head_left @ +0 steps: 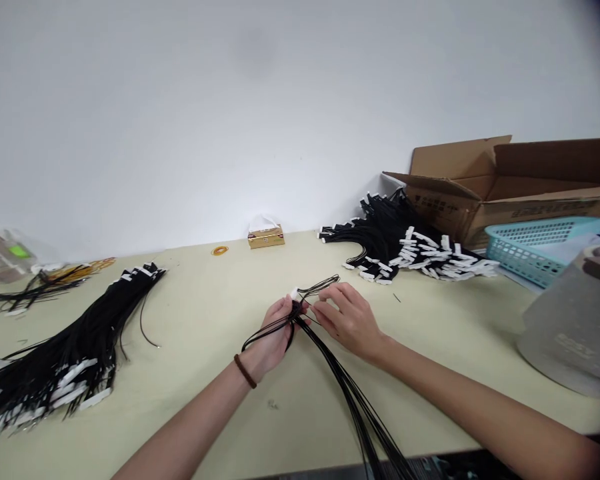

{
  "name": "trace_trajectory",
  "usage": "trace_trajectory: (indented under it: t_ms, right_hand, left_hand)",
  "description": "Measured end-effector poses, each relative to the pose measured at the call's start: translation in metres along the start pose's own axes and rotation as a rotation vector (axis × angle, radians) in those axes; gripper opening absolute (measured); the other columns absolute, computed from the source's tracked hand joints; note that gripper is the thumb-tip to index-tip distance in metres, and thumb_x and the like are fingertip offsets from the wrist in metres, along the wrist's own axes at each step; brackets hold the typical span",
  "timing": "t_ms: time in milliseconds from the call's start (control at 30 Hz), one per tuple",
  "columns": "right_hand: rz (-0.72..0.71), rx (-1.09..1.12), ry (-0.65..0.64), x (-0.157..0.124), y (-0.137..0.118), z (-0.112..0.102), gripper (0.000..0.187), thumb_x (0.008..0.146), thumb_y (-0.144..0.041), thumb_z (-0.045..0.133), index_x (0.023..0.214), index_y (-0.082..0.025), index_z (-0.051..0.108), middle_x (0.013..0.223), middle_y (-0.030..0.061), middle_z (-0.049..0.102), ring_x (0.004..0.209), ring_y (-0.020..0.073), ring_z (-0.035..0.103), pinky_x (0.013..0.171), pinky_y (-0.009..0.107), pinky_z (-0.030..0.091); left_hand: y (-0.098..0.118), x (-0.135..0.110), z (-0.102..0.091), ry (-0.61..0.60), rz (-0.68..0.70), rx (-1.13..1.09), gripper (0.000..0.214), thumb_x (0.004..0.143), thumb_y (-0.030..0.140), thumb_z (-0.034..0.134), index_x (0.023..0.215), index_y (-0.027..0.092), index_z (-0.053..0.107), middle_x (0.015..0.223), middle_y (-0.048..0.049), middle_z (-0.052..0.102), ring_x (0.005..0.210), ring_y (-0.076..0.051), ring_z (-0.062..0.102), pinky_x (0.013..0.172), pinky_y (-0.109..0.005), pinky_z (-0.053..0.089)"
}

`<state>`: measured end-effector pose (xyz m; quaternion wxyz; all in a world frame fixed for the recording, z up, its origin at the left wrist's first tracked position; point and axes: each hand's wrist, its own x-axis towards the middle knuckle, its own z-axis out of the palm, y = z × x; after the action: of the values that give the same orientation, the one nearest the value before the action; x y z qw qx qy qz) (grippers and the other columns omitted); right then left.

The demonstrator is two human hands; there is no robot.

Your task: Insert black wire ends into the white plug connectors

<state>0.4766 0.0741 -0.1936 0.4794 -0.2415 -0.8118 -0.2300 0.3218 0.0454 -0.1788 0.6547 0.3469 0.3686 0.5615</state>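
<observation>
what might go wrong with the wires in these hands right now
The black wires trail over the near edge of the table, so they might snag or pull on something below.
Several strands loop and cross around the left hand, so they could tangle or kink.
The right hand works close to those crossing strands, so its fingers might catch a wrong one.

Bare-handed and bare-armed, wearing one dark brown band (245, 371) at the left wrist (256, 365).
Looped snugly just behind the left hand (275, 337), cord-like, rounded and plain; bare from the right hand (351, 321) along the visible right forearm (445, 387).
</observation>
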Motion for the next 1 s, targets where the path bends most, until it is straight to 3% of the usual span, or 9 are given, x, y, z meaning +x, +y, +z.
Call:
trace_trajectory:
  t_ms: [133,267,567,1000]
  right_hand:
    - [0.028,0.105,-0.012,-0.0001,-0.0008,0.0006,0.006,0.082,-0.011,0.051,0.081,-0.016,0.052,0.102,0.0095,0.056,0.101,0.0212,0.048,0.083,0.036,0.044]
    - [0.027,0.212,-0.058,-0.0015,-0.0008,0.0033,0.009,0.085,-0.009,0.044,0.086,-0.017,0.050,0.111,0.0104,0.055,0.109,0.0204,0.047,0.089,0.038,0.045]
    - [0.102,0.250,-0.152,-0.0021,-0.0022,0.0050,0.011,0.087,-0.010,0.039,0.079,-0.017,0.044,0.105,0.0103,0.058,0.083,0.0180,0.051,0.071,0.036,0.047]
    - [0.085,0.200,-0.183,-0.0010,-0.0012,0.0028,0.015,0.086,-0.010,0.035,0.077,-0.017,0.046,0.100,0.0086,0.058,0.077,0.0171,0.047,0.068,0.034,0.043]
  left_hand:
    - [0.0004,-0.0035,0.0035,-0.062,-0.018,0.022,0.026,0.071,0.036,0.063,0.081,0.012,0.061,0.077,-0.0040,0.061,0.070,-0.011,0.054,0.065,-0.024,0.040]
    - [0.0010,-0.0071,0.0076,-0.059,-0.048,0.008,0.023,0.071,0.035,0.064,0.076,0.012,0.061,0.074,-0.0016,0.061,0.065,-0.009,0.051,0.064,-0.023,0.038]
    - [-0.0025,-0.0069,0.0086,-0.052,-0.048,0.027,0.024,0.070,0.034,0.065,0.080,0.013,0.059,0.079,-0.0013,0.060,0.070,-0.009,0.051,0.065,-0.023,0.038]
    - [-0.0044,-0.0067,0.0069,-0.057,-0.059,0.027,0.024,0.069,0.035,0.066,0.076,0.013,0.061,0.075,-0.0014,0.060,0.070,-0.010,0.053,0.068,-0.025,0.041]
